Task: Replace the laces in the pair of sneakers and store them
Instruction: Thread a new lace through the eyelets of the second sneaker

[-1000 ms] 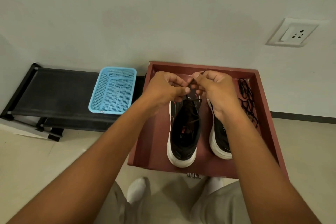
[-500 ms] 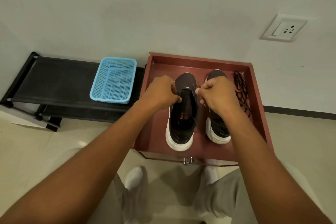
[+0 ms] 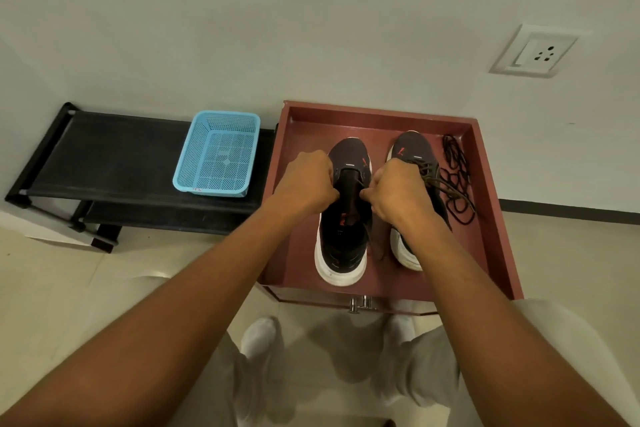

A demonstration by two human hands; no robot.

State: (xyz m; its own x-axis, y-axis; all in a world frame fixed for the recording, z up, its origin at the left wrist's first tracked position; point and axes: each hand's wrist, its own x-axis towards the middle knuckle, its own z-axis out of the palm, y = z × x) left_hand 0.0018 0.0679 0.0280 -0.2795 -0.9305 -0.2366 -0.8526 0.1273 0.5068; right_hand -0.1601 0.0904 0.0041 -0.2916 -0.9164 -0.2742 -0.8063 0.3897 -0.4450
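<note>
Two black sneakers with white soles stand side by side in a red-brown open drawer (image 3: 498, 204). The left sneaker (image 3: 343, 239) has its tongue bare and a brown lace end trailing down its right side. My left hand (image 3: 306, 184) grips that shoe's left eyelet edge with curled fingers. At the right eyelet edge my right hand (image 3: 394, 192) has its fingers curled, pinching there. The right sneaker (image 3: 415, 149) carries a brown lace (image 3: 440, 180) and is partly hidden by my right hand. A loose black lace (image 3: 457, 180) lies coiled at the drawer's right wall.
A light blue mesh basket (image 3: 218, 152) sits on a low black rack (image 3: 114, 163) to the drawer's left. A white wall with a socket (image 3: 535, 50) stands behind. My knees and white socks are below the drawer front, whose metal handle (image 3: 360, 303) faces me.
Both hands dropped from above the shoes, where they held a lace together, down to the left sneaker's opening and moved apart to its two sides. The view shifted slightly.
</note>
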